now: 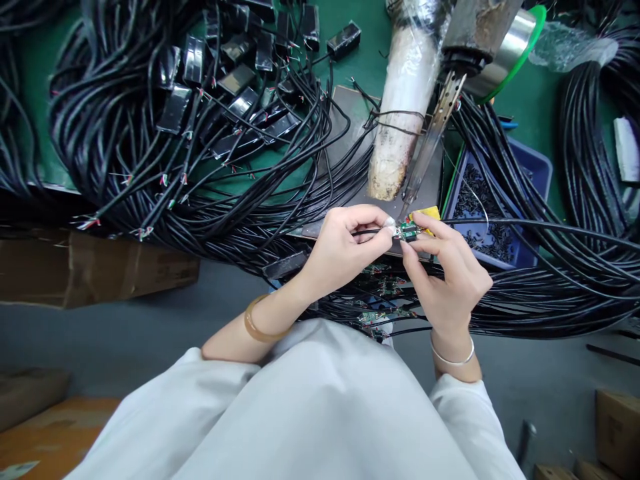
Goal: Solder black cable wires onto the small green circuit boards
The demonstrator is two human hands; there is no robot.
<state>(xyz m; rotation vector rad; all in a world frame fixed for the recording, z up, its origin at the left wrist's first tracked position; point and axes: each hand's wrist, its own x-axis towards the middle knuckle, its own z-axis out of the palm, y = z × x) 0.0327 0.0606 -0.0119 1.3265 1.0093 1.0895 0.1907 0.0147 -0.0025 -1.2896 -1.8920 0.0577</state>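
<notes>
Between my two hands is a small green circuit board [409, 231], right below the tip of a soldering iron [434, 130]. My left hand [345, 237] pinches the end of a black cable [365, 233] at the board's left side; a white cover sits on a fingertip. The fingers of my right hand [445, 267] grip the board by its edges from the right. Another black cable runs off to the right from behind these fingers. A yellow sponge [425, 217] lies just behind the board. The fine wires at the joint are too small to make out.
Bundles of black cable [100, 120] cover the green bench [370, 53]. Black rectangular modules [194, 60] lie at the back left. Behind the iron are a white wrapped tube [405, 100] and a solder spool [510, 53]. A blue tray [537, 167] holds small black pieces.
</notes>
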